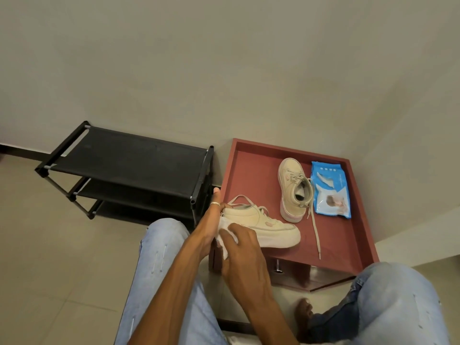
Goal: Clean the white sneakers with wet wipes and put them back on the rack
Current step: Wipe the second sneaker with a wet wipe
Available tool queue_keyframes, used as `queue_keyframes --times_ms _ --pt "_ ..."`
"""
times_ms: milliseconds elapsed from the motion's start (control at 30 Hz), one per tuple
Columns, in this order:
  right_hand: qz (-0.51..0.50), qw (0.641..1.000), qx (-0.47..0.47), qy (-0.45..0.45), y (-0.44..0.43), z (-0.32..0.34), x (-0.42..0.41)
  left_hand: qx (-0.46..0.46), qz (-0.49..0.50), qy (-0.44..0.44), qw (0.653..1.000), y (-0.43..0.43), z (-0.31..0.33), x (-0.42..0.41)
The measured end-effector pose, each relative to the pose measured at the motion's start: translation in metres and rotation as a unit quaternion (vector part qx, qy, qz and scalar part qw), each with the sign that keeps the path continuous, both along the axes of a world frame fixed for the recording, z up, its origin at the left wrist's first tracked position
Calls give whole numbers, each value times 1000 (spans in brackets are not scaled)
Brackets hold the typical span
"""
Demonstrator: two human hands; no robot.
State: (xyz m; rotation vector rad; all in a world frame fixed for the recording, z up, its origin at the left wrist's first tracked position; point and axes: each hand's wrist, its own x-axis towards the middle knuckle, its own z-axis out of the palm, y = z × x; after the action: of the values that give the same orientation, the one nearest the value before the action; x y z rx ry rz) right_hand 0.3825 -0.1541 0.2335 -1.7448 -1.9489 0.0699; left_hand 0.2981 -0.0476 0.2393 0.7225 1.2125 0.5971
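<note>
- The right hand (240, 249) is gripping the wet wipe (224, 246) with curled fingers against the near sneaker (263, 226).
- The left hand (206, 230) is bracing its heel; its grip is hidden.
- The sneaker is overhanging the red surface (249, 175) corner; hard rubbing risks shoving it off.

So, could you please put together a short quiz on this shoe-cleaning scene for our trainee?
1. True or false: the wipes pack lies on the red tray beside the far sneaker.
2. What does the right hand hold against the near sneaker? A) a brush B) a white wipe C) a sponge
3. Fill in: the left hand holds the near sneaker at its ____.

Key: 1 true; 2 B; 3 heel.
</note>
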Motion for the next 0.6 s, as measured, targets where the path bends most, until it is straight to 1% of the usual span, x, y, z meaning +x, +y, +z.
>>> queue_keyframes --times_ms 100,200,267,400,467,533,600 --pt "33 999 8 -18 -5 2 -5 20 -4 25 999 -1 1 1" --pt "78 996 8 -42 -19 -4 -7 -3 16 8 1000 -1 0 3" --pt "70 997 4 -33 -24 -11 -1 -15 16 2 1000 -1 0 3" --pt "10 998 34 47 -22 -18 20 -45 59 -26 997 2 1 2" --pt "-34 993 39 106 -21 -19 30 -59 70 -20 996 2 1 1" --pt "-96 978 48 177 -19 -16 39 -70 67 8 995 1 2 -1" --pt "-158 956 57 242 -13 -7 47 -75 67 25 995 1 2 -2"
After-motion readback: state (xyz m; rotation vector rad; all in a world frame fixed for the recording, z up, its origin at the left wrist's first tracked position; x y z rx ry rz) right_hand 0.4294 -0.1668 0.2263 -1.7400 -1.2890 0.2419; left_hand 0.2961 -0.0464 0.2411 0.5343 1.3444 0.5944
